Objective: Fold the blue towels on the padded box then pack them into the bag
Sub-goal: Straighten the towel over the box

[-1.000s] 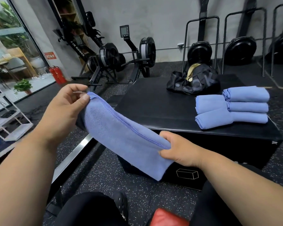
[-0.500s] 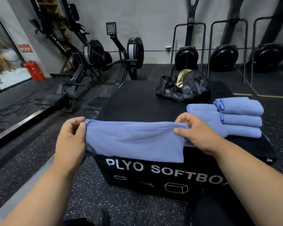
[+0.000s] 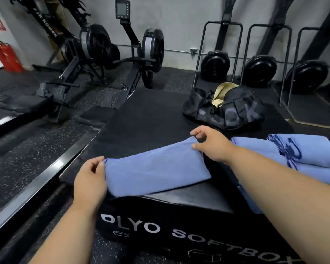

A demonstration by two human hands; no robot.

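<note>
Soft, even indoor light, moderately dim, and the shadows stay faint. A pale sheen glints off the padded box (image 3: pixel 189 195) near its front edge. Wide-angle bending curves the edges, and slight motion blur softens everything.

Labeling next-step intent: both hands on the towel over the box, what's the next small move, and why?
Probably lower it flat onto the box. The left hand and right hand pinch the towel's two top corners, its near edge already rests on the box, and it isn't folded small like the stack.
</note>
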